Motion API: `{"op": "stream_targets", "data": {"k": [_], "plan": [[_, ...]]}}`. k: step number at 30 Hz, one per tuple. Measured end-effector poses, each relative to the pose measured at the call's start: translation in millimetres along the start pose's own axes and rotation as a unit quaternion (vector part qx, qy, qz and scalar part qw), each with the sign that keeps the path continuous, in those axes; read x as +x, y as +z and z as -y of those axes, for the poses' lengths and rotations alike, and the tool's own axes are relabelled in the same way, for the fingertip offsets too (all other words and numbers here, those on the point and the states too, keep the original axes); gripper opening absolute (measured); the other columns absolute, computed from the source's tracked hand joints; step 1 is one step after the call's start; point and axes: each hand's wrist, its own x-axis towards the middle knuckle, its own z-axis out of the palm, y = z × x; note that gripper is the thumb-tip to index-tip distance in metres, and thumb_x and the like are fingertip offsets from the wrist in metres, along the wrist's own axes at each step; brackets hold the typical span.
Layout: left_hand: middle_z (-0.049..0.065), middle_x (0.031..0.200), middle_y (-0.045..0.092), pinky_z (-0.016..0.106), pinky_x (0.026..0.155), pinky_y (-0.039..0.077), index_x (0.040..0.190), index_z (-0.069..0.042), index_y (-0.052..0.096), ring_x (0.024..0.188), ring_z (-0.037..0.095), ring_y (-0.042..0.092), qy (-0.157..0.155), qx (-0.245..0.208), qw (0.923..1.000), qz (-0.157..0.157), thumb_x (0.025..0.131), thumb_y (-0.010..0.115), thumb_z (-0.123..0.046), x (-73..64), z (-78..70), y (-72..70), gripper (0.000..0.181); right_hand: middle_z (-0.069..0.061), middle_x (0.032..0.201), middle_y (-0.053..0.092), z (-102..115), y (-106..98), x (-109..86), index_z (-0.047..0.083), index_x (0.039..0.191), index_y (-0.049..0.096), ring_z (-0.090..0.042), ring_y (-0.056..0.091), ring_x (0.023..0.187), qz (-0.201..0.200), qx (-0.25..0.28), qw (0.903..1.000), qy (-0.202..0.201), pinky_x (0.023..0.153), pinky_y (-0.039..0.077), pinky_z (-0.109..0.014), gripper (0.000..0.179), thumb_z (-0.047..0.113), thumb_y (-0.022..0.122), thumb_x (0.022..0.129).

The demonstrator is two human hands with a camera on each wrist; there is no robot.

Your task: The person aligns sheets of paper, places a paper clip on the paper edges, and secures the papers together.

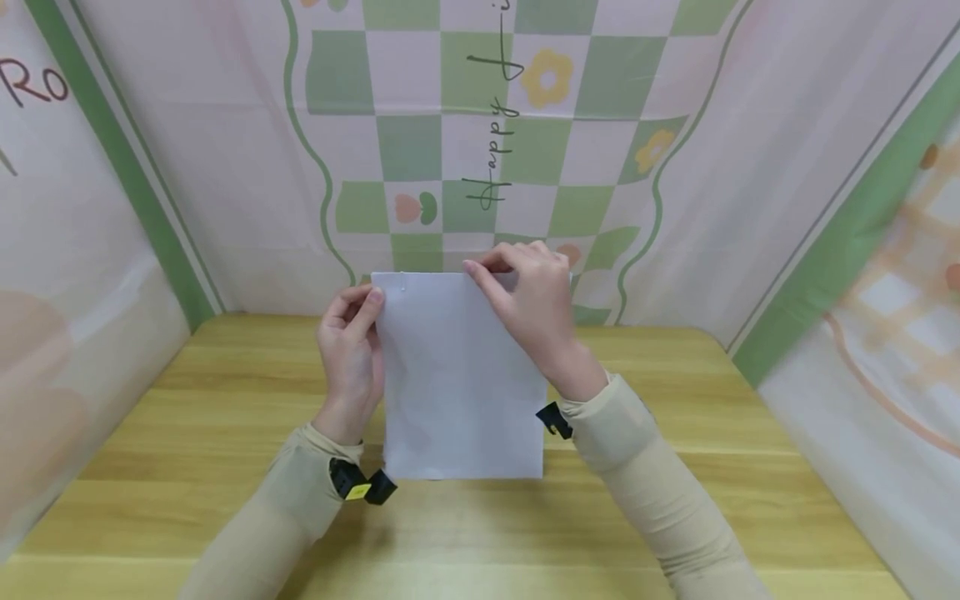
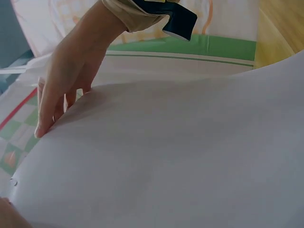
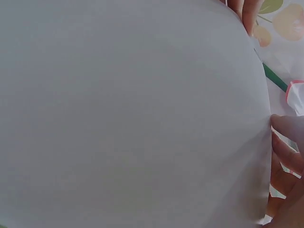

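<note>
A white sheet of paper [image 1: 465, 392], possibly more than one layer, is held up facing me over the table. At its upper left corner my left hand [image 1: 350, 342] pinches the edge between thumb and fingers. My right hand [image 1: 534, 304] grips the top edge right of the middle, thumb on the near side. A small clip [image 1: 402, 282], apparently a paper clip, sits on the top edge beside the left hand; the left wrist view shows the clip [image 2: 13, 181] small and blurred. In the right wrist view the paper [image 3: 133, 114] bends near the right hand [image 3: 287, 161].
Below the paper lies a wood-grain table [image 1: 465, 542]. A checked green and white cloth [image 1: 408, 146] hangs behind it, with further printed cloth at both sides. Black devices [image 1: 348, 479] are strapped at the wrists over beige sleeves [image 1: 660, 475].
</note>
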Motion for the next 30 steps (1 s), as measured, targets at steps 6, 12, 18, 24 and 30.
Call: {"op": "stream_targets", "data": {"k": [6, 12, 18, 24, 30], "plan": [[0.004, 0.087, 0.058, 0.021, 0.077, 0.049, 0.086, -0.005, 0.065, 0.083, 0.016, 0.054, -0.002, 0.002, 1.0000, 0.003, 0.084, 0.071, -0.008, 0.8, -0.3, 0.6, 0.007, -0.004, 0.076, 0.072, -5.0, -4.8, -1.8, 0.011, 0.077, 0.072, -0.019, 0.061, 0.074, -0.009, 0.003, 0.9999, 0.009, 0.081, 0.041, -0.045, 0.022, 0.032, 0.073, 0.083], [0.004, 0.086, 0.058, 0.021, 0.076, 0.049, 0.086, -0.005, 0.065, 0.083, 0.016, 0.054, -0.002, -0.004, 1.0000, 0.000, 0.084, 0.070, -0.007, 1.2, 0.6, 0.8, 0.006, -0.004, 0.077, 0.072, -11.4, -8.8, -2.9, 0.010, 0.078, 0.072, -0.020, 0.061, 0.076, -0.009, -0.003, 0.9998, 0.016, 0.086, 0.040, -0.041, 0.027, 0.036, 0.071, 0.084], [0.004, 0.086, 0.058, 0.020, 0.076, 0.049, 0.085, -0.007, 0.065, 0.082, 0.016, 0.054, -0.005, 0.000, 1.0000, -0.005, 0.085, 0.068, -0.004, 1.8, 1.6, -0.3, 0.004, -0.005, 0.079, 0.072, -19.3, -11.9, -4.9, 0.009, 0.081, 0.073, -0.020, 0.060, 0.077, -0.004, 0.010, 0.9992, 0.039, 0.080, 0.043, -0.035, 0.029, 0.038, 0.071, 0.084], [0.004, 0.087, 0.057, 0.020, 0.075, 0.049, 0.085, -0.008, 0.065, 0.083, 0.016, 0.054, -0.008, 0.002, 1.0000, -0.002, 0.087, 0.066, -0.002, 2.7, 2.6, -0.3, 0.006, -0.004, 0.082, 0.072, -25.8, -14.7, -7.4, 0.009, 0.083, 0.072, -0.019, 0.060, 0.082, -0.002, 0.037, 0.9961, 0.080, 0.080, 0.047, -0.033, 0.029, 0.038, 0.072, 0.083], [0.004, 0.088, 0.057, 0.020, 0.075, 0.049, 0.086, -0.006, 0.064, 0.083, 0.016, 0.054, -0.008, 0.002, 1.0000, 0.002, 0.086, 0.067, -0.003, 3.6, 4.5, 0.4, 0.004, -0.005, 0.088, 0.071, -31.4, -17.9, -8.9, 0.008, 0.091, 0.071, -0.015, 0.065, 0.083, -0.012, 0.076, 0.9891, 0.126, 0.080, 0.050, -0.031, 0.029, 0.036, 0.072, 0.083]]}}
